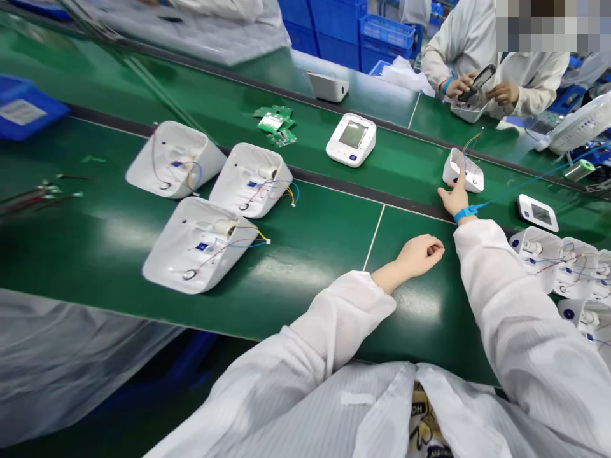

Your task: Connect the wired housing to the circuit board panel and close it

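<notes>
- Fingers [459, 184] of right hand [454, 198] stretched forward, loosely together, tips touching near edge of small white housing [463, 170] with coloured wires, lying just beyond on far strip of green bench [310, 254].
- Nothing gripped; palm down, blue wrist strap [465, 213] at cuff.
- Left hand [420, 253] curled into loose fist, resting on near bench, holding nothing visible, well short of housing.
- Three open white shells [198, 245] with wiring far to left; finished monitor [351, 139] beyond.
- Co-worker's hands [482, 90] busy opposite.
</notes>
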A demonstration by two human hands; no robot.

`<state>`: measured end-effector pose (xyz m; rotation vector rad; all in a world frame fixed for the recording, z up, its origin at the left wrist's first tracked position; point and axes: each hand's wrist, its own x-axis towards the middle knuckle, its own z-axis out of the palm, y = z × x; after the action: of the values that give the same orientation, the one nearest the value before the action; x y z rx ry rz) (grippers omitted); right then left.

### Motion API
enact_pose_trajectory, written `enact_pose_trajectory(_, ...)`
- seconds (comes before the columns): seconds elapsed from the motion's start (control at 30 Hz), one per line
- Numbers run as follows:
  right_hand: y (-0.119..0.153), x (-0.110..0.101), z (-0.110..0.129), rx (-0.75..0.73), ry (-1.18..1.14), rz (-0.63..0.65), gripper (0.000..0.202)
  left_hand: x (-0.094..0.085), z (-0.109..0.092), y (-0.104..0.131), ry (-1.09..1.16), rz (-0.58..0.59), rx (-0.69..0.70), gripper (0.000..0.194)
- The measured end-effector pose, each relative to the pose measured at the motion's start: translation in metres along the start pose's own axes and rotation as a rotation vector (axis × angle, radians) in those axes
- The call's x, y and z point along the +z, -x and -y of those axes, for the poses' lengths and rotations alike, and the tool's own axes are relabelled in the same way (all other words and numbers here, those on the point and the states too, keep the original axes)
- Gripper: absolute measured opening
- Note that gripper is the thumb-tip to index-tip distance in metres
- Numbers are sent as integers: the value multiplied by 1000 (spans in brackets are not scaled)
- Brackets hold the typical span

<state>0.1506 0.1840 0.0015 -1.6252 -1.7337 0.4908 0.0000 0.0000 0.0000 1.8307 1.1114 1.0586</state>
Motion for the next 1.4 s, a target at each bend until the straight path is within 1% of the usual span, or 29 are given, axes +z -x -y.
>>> enact_pose_trajectory(0.07,-16,8,-3,58,46,-39,85,-1,-1,1,10,3,3,9)
enact_pose_trajectory(0.13,-18,12,-6,72,62,-113,68,-1,-3,1,19,5,3,10)
enact_pose_trajectory(0.2,-11,10,-5,79,60,-176,49,0,-3,0,60,-9,-16,10)
enact_pose_trajectory(0.23,-5,8,-4,79,53,-202,43,0,-3,-1,107,-28,-39,9)
enact_pose_trajectory(0.27,3,5,-2,65,40,-227,42,0,-2,-2,164,-56,-68,8)
enact_pose_trajectory(0.33,26,-1,3,-18,-2,-270,45,-4,3,-8,268,-138,-127,6)
enact_pose_trajectory(0.4,56,-8,7,-153,-40,-278,49,-12,12,-15,325,-253,-179,8)
enact_pose_trajectory(0.47,92,-17,6,-256,-38,-242,53,-24,23,-24,356,-392,-232,13)
enact_pose_trajectory(0.53,131,-27,3,-294,-32,-206,55,-38,35,-31,390,-520,-289,17)
enact_pose_trajectory(0.57,149,-33,0,-311,-39,-183,54,-44,40,-33,404,-565,-311,17)
enact_pose_trajectory(0.63,183,-47,-3,-338,-46,-117,52,-52,47,-37,425,-610,-340,17)
enact_pose_trajectory(0.7,207,-62,-5,-365,-43,-57,53,-53,50,-39,436,-605,-348,17)
enact_pose_trajectory(0.77,220,-76,-3,-407,-41,9,54,-49,49,-38,430,-569,-339,17)
enact_pose_trajectory(0.83,222,-89,2,-466,-44,97,48,-43,45,-36,405,-509,-315,16)
enact_pose_trajectory(0.97,212,-114,18,-557,-49,296,25,-35,34,-31,317,-401,-243,15)
enact_pose_trajectory(1.07,203,-129,28,-569,-59,460,21,-35,29,-27,236,-308,-181,20)
enact_pose_trajectory(1.13,192,-135,29,-545,-68,524,21,-37,26,-25,201,-184,-144,19)
enact_pose_trajectory(1.17,184,-136,27,-523,-64,517,22,-38,26,-24,192,-111,-134,20)
enact_pose_trajectory(1.23,159,-133,19,-457,7,434,28,-40,24,-23,169,61,-104,23)
enact_pose_trajectory(1.27,144,-129,13,-408,102,349,31,-42,23,-22,140,152,-68,24)
enact_pose_trajectory(1.3,127,-124,7,-351,243,298,35,-43,23,-22,103,228,-16,25)
enact_pose_trajectory(1.37,94,-112,-6,-209,488,304,39,-44,22,-23,24,333,101,26)
enact_pose_trajectory(1.4,79,-107,-12,-135,582,300,43,-44,22,-23,-3,354,134,25)
